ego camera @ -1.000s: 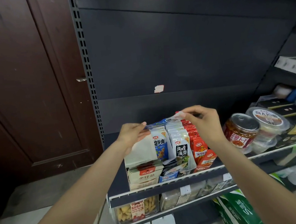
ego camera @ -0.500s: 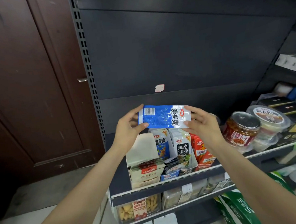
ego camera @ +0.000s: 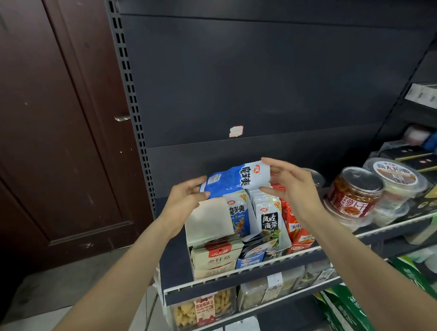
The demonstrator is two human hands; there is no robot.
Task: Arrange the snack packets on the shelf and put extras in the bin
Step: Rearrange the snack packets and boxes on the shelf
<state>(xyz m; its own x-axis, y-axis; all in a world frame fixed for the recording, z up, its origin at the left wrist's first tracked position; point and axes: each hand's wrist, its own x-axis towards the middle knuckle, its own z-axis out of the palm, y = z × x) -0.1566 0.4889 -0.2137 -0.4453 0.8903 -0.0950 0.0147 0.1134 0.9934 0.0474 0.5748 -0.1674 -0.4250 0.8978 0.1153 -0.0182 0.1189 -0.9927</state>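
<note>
Blue-and-white packet (ego camera: 233, 177) is held sideways above the packet rows, at roughly 12 o'clock from the display box (ego camera: 208, 221). Flat sachet, glossy film, barcode panel at its left end, red logo and dark lettering at its right end; looks limp and light, so some sag is likely if it is held by one end only.

Grip: left hand (ego camera: 182, 205) pinches the packet's left end, thumb underneath, fingers over the top edge. Right hand (ego camera: 291, 184) is at the packet's right end with fingers spread and fairly straight; contact there looks light, and a firm hold cannot be confirmed.

Progress, judged: mid-task. Rows are already stood upright on the shelf (ego camera: 250, 271): blue packets (ego camera: 237, 218) directly below the held one, white seaweed packets (ego camera: 268, 214) at 3 o'clock of those, red packets (ego camera: 296, 223) further right. Beige packets (ego camera: 216, 257) are stacked at the box front, 6 o'clock. The held packet matches the blue row, so slotting in there seems the likely step. Front of the rows looks untidy and still needs squaring.

No bin is seen, so extras are not yet dealt with as far as can be told.

Red-labelled jar (ego camera: 355, 191) and lidded tubs (ego camera: 394, 178) sit at 3 o'clock, apart from the packets.
</note>
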